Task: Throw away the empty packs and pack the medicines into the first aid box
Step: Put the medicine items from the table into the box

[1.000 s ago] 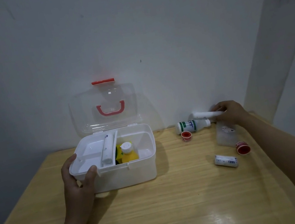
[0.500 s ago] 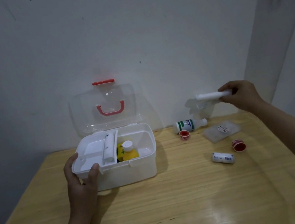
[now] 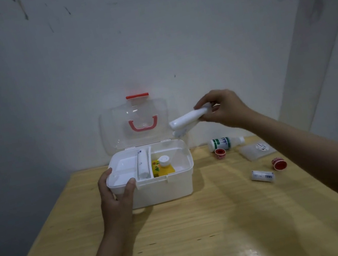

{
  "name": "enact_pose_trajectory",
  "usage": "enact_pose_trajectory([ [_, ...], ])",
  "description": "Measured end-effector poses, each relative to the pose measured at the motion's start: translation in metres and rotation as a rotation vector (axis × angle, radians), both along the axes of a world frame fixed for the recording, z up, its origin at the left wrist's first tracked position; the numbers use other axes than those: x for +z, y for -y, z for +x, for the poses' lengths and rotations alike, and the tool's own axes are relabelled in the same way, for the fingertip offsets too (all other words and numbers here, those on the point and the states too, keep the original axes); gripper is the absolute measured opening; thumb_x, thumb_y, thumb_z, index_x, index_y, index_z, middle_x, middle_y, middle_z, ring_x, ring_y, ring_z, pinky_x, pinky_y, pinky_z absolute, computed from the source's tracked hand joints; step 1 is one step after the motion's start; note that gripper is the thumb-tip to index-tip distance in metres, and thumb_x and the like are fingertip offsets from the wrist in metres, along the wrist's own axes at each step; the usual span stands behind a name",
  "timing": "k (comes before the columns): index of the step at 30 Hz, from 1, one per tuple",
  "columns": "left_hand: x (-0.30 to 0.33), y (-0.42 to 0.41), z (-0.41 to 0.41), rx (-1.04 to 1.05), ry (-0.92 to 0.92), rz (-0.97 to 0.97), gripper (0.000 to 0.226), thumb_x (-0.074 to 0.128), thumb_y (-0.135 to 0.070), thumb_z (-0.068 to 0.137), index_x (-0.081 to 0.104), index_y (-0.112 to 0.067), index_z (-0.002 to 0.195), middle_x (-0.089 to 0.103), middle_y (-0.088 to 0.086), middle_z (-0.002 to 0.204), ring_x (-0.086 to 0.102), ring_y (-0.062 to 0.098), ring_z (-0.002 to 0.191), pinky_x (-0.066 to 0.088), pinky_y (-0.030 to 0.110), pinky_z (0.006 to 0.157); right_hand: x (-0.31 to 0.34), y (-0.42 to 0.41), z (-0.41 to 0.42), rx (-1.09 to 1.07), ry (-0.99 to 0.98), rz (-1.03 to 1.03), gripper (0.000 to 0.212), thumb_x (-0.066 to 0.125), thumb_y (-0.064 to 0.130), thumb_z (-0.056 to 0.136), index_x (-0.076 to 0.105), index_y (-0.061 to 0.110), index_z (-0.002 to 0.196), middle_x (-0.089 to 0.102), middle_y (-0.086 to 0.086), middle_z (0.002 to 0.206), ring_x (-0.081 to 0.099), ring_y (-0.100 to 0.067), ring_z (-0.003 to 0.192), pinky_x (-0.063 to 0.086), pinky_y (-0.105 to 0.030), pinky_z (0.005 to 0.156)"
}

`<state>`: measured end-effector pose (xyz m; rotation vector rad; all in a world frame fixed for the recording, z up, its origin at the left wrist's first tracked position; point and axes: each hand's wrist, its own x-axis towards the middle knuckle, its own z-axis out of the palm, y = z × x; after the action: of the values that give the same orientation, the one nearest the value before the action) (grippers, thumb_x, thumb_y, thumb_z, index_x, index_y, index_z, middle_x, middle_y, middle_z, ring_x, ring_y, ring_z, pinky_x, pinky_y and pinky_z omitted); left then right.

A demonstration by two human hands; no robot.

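Above the open white plastic first aid box [image 3: 165, 188], I am holding a white tube [image 3: 189, 118] in my right grip [image 3: 224, 108]; my left grip [image 3: 116, 193] is clasping the box's rim, while several medicines are waiting on the wooden table [image 3: 205, 234].

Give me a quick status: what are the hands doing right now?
Left hand steadying first aid box, lid open. Right hand holding white tube above box. Nothing blocking the open compartment.
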<state>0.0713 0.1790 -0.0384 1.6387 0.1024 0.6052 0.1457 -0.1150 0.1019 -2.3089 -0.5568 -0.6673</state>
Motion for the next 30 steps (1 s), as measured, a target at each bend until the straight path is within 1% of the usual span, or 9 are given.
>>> enact_pose_trajectory([
  [2,0.001,0.000,-0.001,-0.004,-0.002,0.003,0.055,0.064,-0.018,0.084,0.038,-0.028,0.131,0.045,-0.008,0.123,0.046,0.012,0.106,0.038,0.009,0.066,-0.005,-0.016,0.002,0.042,-0.029,-0.033,0.024,0.077,0.007,0.069,0.073,0.016,0.092,0.068,-0.003,0.092,0.063,-0.017,0.082,0.055,-0.024,0.072],
  [6,0.003,0.000,-0.002,-0.014,-0.008,0.004,0.056,0.064,-0.018,0.084,0.037,-0.027,0.133,0.044,-0.007,0.123,0.047,0.012,0.104,0.039,0.003,0.061,-0.012,-0.038,0.008,0.065,-0.057,-0.294,0.027,0.077,0.008,0.070,0.074,0.017,0.095,0.067,-0.007,0.096,0.061,-0.019,0.082,0.055,-0.034,0.077],
  [11,0.001,-0.001,-0.001,-0.016,-0.010,0.005,0.055,0.065,-0.019,0.084,0.037,-0.029,0.131,0.045,-0.005,0.124,0.047,0.014,0.105,0.039,0.006,0.065,-0.017,-0.060,0.015,0.086,-0.177,-0.616,0.039,0.073,0.003,0.074,0.070,0.017,0.110,0.059,-0.010,0.108,0.055,-0.019,0.090,0.040,-0.019,0.076],
  [16,0.000,-0.002,0.000,-0.012,-0.017,0.009,0.057,0.065,-0.020,0.083,0.037,-0.028,0.132,0.044,-0.004,0.126,0.047,0.015,0.108,0.040,0.009,0.068,-0.027,-0.073,0.018,0.096,-0.264,-0.744,0.045,0.066,0.002,0.081,0.060,0.012,0.125,0.051,-0.012,0.119,0.052,-0.024,0.104,0.038,-0.019,0.080],
  [18,0.000,-0.002,0.000,-0.011,-0.018,0.012,0.057,0.065,-0.020,0.083,0.037,-0.029,0.132,0.044,-0.004,0.126,0.046,0.016,0.108,0.041,0.013,0.069,-0.032,-0.077,0.019,0.103,-0.294,-0.750,0.048,0.065,0.006,0.083,0.055,0.011,0.129,0.050,-0.012,0.121,0.052,-0.025,0.107,0.039,-0.021,0.084],
  [22,0.002,0.000,-0.001,-0.007,-0.022,0.012,0.057,0.064,-0.018,0.084,0.036,-0.027,0.133,0.042,-0.005,0.125,0.045,0.014,0.106,0.039,0.006,0.063,-0.039,-0.081,0.021,0.114,-0.326,-0.662,0.057,0.071,0.014,0.079,0.052,0.014,0.133,0.054,-0.009,0.120,0.053,-0.024,0.106,0.045,-0.031,0.092],
  [26,0.003,0.001,-0.002,-0.015,-0.023,0.001,0.057,0.063,-0.017,0.085,0.036,-0.026,0.134,0.042,-0.006,0.124,0.045,0.013,0.105,0.039,0.004,0.061,-0.042,-0.078,0.020,0.110,-0.314,-0.390,0.048,0.081,0.015,0.069,0.065,0.011,0.114,0.062,-0.009,0.112,0.056,-0.016,0.094,0.050,-0.031,0.087],
  [28,0.003,0.001,-0.002,-0.012,-0.022,-0.003,0.056,0.064,-0.016,0.084,0.037,-0.026,0.133,0.043,-0.005,0.124,0.045,0.014,0.106,0.038,0.005,0.063,-0.045,-0.078,0.019,0.085,-0.288,-0.317,0.043,0.081,0.016,0.068,0.069,0.010,0.108,0.061,-0.008,0.109,0.053,-0.014,0.089,0.051,-0.034,0.087],
  [30,0.003,0.001,-0.002,-0.010,-0.021,-0.008,0.056,0.064,-0.016,0.084,0.037,-0.026,0.132,0.044,-0.004,0.124,0.046,0.014,0.105,0.039,0.008,0.065,-0.048,-0.079,0.018,0.045,-0.262,-0.290,0.042,0.082,0.019,0.068,0.070,0.012,0.107,0.058,-0.007,0.107,0.051,-0.015,0.091,0.049,-0.031,0.085],
])
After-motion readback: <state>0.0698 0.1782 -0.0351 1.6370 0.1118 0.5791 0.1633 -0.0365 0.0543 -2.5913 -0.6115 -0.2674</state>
